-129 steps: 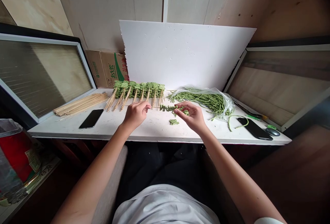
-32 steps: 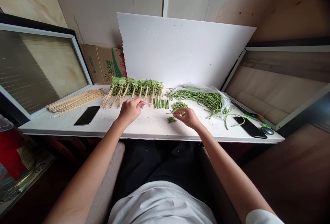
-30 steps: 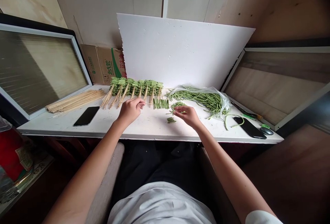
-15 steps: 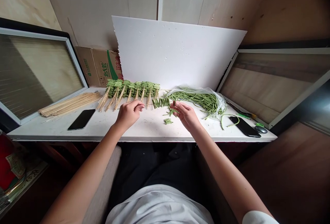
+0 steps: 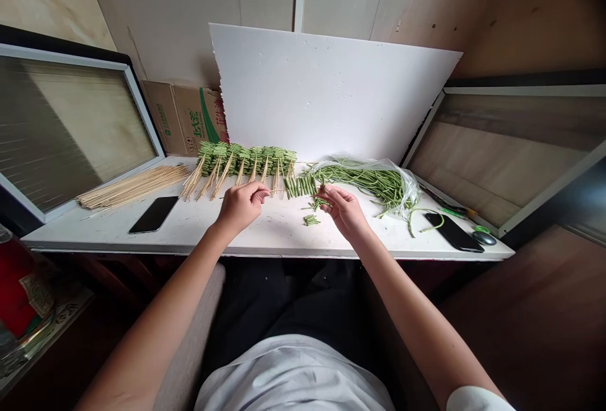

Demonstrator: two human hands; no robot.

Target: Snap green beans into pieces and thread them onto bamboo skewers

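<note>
My left hand (image 5: 243, 207) pinches the bare end of a wooden skewer (image 5: 276, 192). Several short green bean pieces (image 5: 300, 187) sit side by side along it, toward its right end. At that end the fingers of my right hand (image 5: 344, 210) are closed on a green bean piece (image 5: 322, 185); its contact with the skewer tip is partly hidden by the fingers. Below, on the white table (image 5: 274, 234), lie loose cut bean pieces (image 5: 311, 220), some partly behind my right hand. Behind my left hand are stacked filled bean skewers (image 5: 246, 160), their bare sticks pointing toward me.
Bare skewers (image 5: 135, 185) and a phone (image 5: 154, 214) lie at left. Long green beans (image 5: 374, 184) spill from a clear plastic bag (image 5: 408, 189) at right, near a second phone (image 5: 457, 233) and a dark rounded object (image 5: 484, 238). A white board (image 5: 331, 92) and a cardboard box (image 5: 187, 117) stand behind.
The view has shifted slightly. Both hands remain at the two ends of the skewer, and the bean pieces on it look slightly more spread out.
</note>
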